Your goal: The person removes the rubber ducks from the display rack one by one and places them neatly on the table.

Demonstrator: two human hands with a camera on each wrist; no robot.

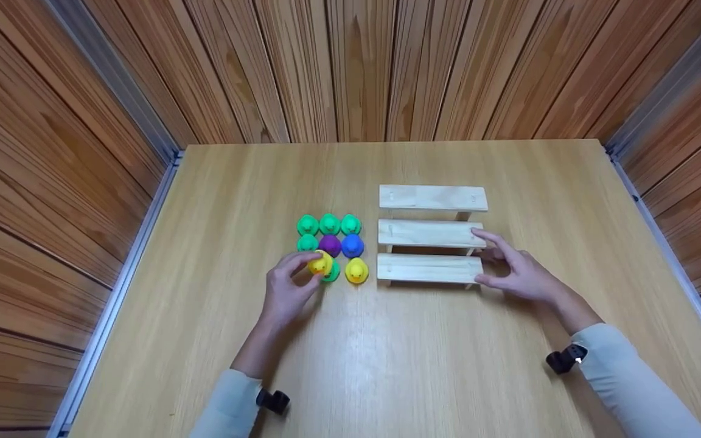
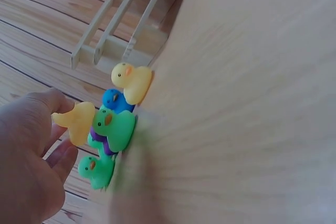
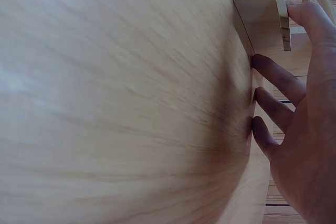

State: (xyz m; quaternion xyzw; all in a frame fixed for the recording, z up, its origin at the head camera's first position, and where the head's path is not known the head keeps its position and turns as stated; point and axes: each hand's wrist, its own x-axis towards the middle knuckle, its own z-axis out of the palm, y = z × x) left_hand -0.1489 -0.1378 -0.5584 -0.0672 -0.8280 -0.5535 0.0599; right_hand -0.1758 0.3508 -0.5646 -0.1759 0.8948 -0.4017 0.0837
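Observation:
My left hand (image 1: pixel 285 291) pinches a yellow rubber duck (image 1: pixel 320 263) between thumb and fingers, raised just above the table. Partly hidden beneath it is a green duck (image 1: pixel 332 273). A second yellow duck (image 1: pixel 357 271) stands to the right, with a blue duck (image 1: pixel 352 246) and a purple duck (image 1: pixel 330 245) behind. At the right end of a three-step wooden rack (image 1: pixel 429 233), my right hand (image 1: pixel 524 275) is spread, its thumb at the lowest step and a finger on the middle one. Its other fingertips (image 3: pixel 258 124) touch the table in the right wrist view.
Several more green ducks (image 1: pixel 329 224) stand in rows behind and left of the purple one. All stand on a light wooden table (image 1: pixel 387 365). Wood-panelled walls (image 1: pixel 356 73) enclose its back and sides, with metal rails (image 1: pixel 122 292) along the side edges.

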